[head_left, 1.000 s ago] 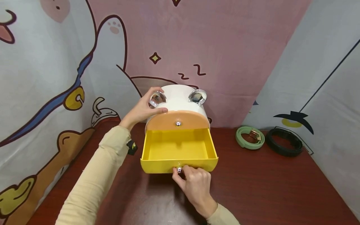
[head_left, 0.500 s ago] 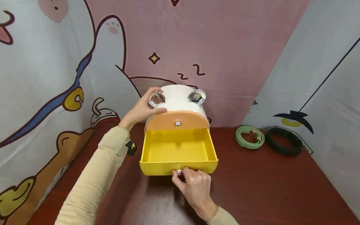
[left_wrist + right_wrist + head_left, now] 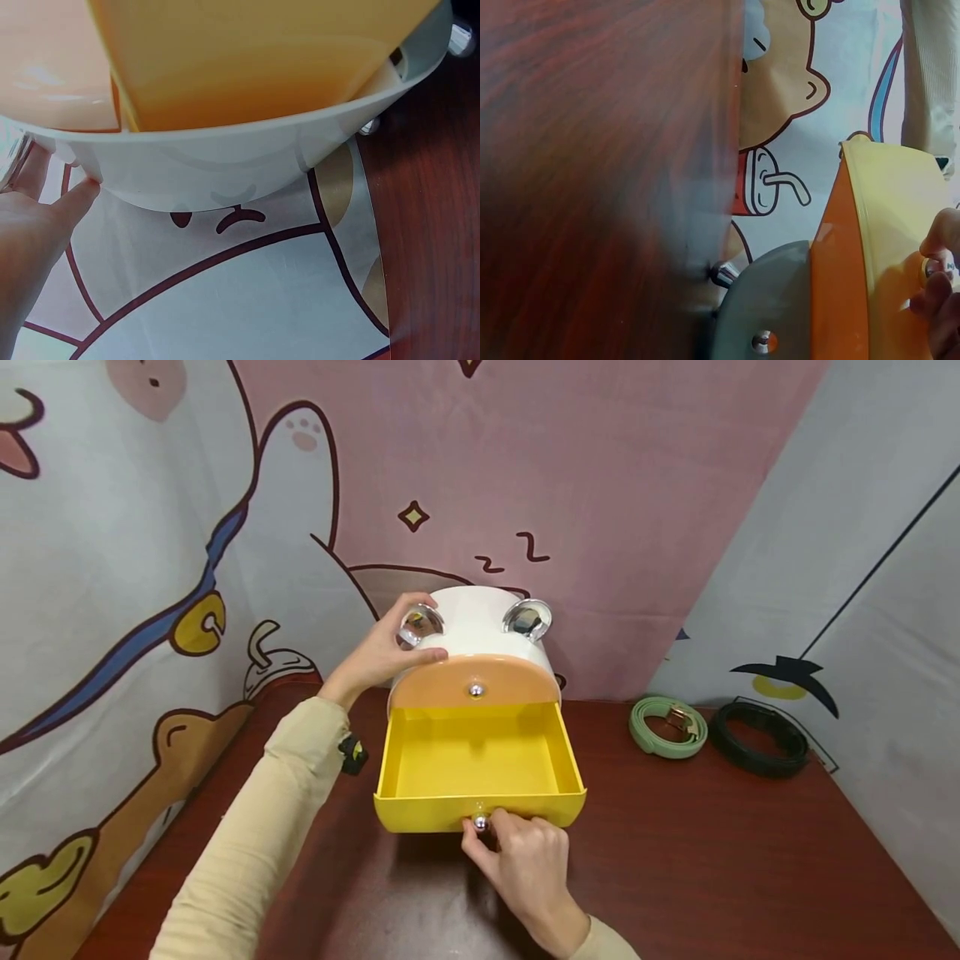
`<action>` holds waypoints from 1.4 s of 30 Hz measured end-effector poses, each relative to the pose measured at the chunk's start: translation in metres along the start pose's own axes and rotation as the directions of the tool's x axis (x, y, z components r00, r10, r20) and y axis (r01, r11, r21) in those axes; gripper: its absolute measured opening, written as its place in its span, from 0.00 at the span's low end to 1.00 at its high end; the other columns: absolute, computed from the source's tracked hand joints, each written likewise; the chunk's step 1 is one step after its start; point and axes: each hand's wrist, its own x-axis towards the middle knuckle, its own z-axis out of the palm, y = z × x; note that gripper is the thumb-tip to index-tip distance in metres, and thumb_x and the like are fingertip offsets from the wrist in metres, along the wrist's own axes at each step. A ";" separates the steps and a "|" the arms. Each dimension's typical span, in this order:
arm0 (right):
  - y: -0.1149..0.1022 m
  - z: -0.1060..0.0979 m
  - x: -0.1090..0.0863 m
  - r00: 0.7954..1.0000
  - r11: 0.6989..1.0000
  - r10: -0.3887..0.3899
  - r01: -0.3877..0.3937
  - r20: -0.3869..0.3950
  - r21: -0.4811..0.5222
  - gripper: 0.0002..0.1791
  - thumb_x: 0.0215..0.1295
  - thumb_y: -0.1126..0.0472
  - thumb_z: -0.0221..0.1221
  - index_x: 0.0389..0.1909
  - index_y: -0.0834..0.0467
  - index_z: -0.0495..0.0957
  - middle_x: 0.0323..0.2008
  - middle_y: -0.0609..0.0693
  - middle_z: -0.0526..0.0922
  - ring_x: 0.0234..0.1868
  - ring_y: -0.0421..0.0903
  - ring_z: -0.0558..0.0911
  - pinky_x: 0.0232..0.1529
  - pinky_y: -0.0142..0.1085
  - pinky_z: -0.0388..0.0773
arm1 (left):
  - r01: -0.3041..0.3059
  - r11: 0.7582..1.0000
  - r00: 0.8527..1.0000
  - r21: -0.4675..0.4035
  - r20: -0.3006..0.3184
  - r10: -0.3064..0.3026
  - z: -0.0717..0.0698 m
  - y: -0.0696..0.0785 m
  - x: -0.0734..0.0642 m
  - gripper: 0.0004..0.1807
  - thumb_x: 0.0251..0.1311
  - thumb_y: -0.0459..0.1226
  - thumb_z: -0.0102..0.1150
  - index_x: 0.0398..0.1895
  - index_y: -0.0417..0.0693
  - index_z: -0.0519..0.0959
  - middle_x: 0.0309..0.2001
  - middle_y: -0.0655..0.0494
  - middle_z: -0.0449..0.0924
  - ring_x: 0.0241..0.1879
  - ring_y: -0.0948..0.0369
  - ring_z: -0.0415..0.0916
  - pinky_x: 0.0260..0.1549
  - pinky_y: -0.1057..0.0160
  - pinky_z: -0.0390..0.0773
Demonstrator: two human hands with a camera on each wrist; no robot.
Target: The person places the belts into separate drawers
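Observation:
A white desktop drawer box (image 3: 476,614) with two shiny silver domes stands at the back of the table. My left hand (image 3: 375,652) holds its upper left side, fingers around the left dome (image 3: 422,623) and thumb on the white front. In the left wrist view the thumb (image 3: 79,199) presses the white shell. The yellow lower drawer (image 3: 480,756) is pulled well out, with nothing inside. My right hand (image 3: 528,864) pinches its silver knob (image 3: 481,822) between thumb and curled fingers. Above it, the peach upper drawer (image 3: 438,685) is closed.
To the right, a coiled green belt (image 3: 647,742) with a gold buckle lies beside a coiled black belt (image 3: 757,766). The dark red tabletop (image 3: 712,860) meets a cartoon-printed cloth (image 3: 600,527) at the back and sides.
The yellow drawer has slid a little farther out toward me, the right hand moving back with its knob. The left hand keeps its hold on the box.

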 end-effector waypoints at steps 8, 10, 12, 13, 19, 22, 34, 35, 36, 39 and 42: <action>0.005 0.000 0.000 0.999 1.000 0.015 -0.015 0.043 -0.009 0.26 0.65 0.44 0.51 0.10 0.48 0.59 0.08 0.38 0.55 0.07 0.37 0.56 0.08 0.29 0.49 | -0.004 1.000 1.000 -0.006 -0.003 0.004 -0.001 -0.001 0.000 0.36 0.53 0.39 0.72 0.63 0.54 0.63 0.47 0.49 0.73 0.43 0.49 0.71 0.42 0.51 0.71; 0.005 -0.001 -0.001 0.998 1.000 0.015 -0.014 0.056 -0.011 0.26 0.65 0.44 0.51 0.10 0.48 0.59 0.09 0.37 0.54 0.07 0.37 0.55 0.08 0.28 0.48 | -0.007 1.000 1.000 -0.012 -0.003 0.007 -0.001 -0.001 0.000 0.35 0.53 0.39 0.72 0.62 0.54 0.64 0.48 0.50 0.73 0.44 0.49 0.71 0.43 0.50 0.71; 0.005 -0.002 -0.001 0.998 1.000 0.015 -0.015 0.064 -0.003 0.26 0.66 0.43 0.50 0.10 0.48 0.59 0.09 0.37 0.54 0.08 0.36 0.55 0.09 0.27 0.47 | -0.004 1.000 1.000 -0.017 -0.001 0.003 -0.001 -0.001 0.000 0.35 0.53 0.39 0.72 0.62 0.55 0.64 0.48 0.50 0.73 0.44 0.49 0.71 0.43 0.49 0.71; 0.005 -0.002 -0.001 0.998 1.000 0.016 -0.016 0.067 0.004 0.27 0.67 0.42 0.50 0.10 0.48 0.59 0.09 0.37 0.54 0.08 0.36 0.55 0.09 0.27 0.47 | -0.003 1.000 1.000 -0.017 0.001 0.003 -0.001 -0.001 0.000 0.35 0.53 0.39 0.72 0.62 0.55 0.64 0.48 0.50 0.73 0.44 0.50 0.71 0.43 0.50 0.71; 0.002 -0.003 0.000 0.997 0.999 -0.010 0.008 0.081 0.035 0.28 0.68 0.42 0.51 0.09 0.48 0.60 0.09 0.36 0.54 0.08 0.35 0.55 0.09 0.28 0.49 | 0.009 1.000 1.000 -0.008 0.005 -0.009 -0.002 0.000 0.000 0.36 0.54 0.40 0.72 0.63 0.54 0.63 0.49 0.50 0.72 0.43 0.51 0.71 0.40 0.54 0.73; 0.001 -0.003 0.000 0.996 0.999 -0.020 0.018 0.086 0.028 0.28 0.68 0.42 0.51 0.09 0.48 0.60 0.09 0.36 0.54 0.08 0.34 0.55 0.09 0.27 0.47 | 0.010 1.000 1.000 -0.007 0.010 -0.010 -0.001 0.000 0.000 0.36 0.54 0.40 0.72 0.63 0.54 0.63 0.49 0.51 0.72 0.42 0.53 0.71 0.40 0.54 0.73; 0.006 -0.013 0.006 0.988 0.998 -0.028 0.020 0.152 0.057 0.25 0.61 0.41 0.59 0.11 0.47 0.62 0.10 0.35 0.58 0.11 0.31 0.56 0.12 0.24 0.49 | -0.001 1.000 1.000 -0.011 0.005 0.001 0.000 0.001 0.000 0.37 0.54 0.39 0.72 0.64 0.52 0.62 0.48 0.49 0.74 0.41 0.55 0.72 0.42 0.54 0.72; 0.007 -0.014 0.006 0.987 0.998 -0.030 0.020 0.157 0.061 0.25 0.60 0.41 0.60 0.11 0.47 0.62 0.10 0.35 0.58 0.11 0.31 0.56 0.13 0.23 0.48 | -0.003 1.000 1.000 -0.013 0.005 0.003 0.000 0.001 0.000 0.37 0.54 0.39 0.72 0.64 0.52 0.62 0.48 0.49 0.74 0.42 0.55 0.72 0.42 0.55 0.72; 0.007 -0.015 0.007 0.986 0.998 -0.032 0.023 0.161 0.064 0.25 0.59 0.41 0.60 0.11 0.47 0.63 0.10 0.35 0.58 0.11 0.31 0.56 0.13 0.23 0.48 | -0.004 1.000 1.000 -0.015 0.006 0.004 0.000 0.001 0.000 0.37 0.54 0.39 0.72 0.64 0.52 0.62 0.48 0.49 0.74 0.42 0.55 0.72 0.42 0.56 0.71; 0.010 -0.020 0.009 0.985 0.996 -0.036 0.022 0.170 0.081 0.25 0.62 0.40 0.58 0.12 0.47 0.65 0.10 0.35 0.60 0.11 0.30 0.57 0.13 0.23 0.49 | -0.006 1.000 1.000 -0.020 0.008 0.006 0.000 0.001 -0.001 0.36 0.54 0.38 0.72 0.64 0.52 0.62 0.48 0.51 0.73 0.42 0.55 0.72 0.43 0.56 0.71; 0.017 -0.030 0.016 0.984 0.993 -0.033 0.014 0.174 0.113 0.24 0.65 0.39 0.55 0.13 0.47 0.70 0.11 0.34 0.64 0.12 0.29 0.60 0.13 0.23 0.52 | -0.006 1.000 1.000 -0.012 0.004 0.006 -0.001 0.001 0.000 0.36 0.54 0.39 0.72 0.64 0.53 0.63 0.49 0.50 0.73 0.41 0.55 0.71 0.42 0.54 0.71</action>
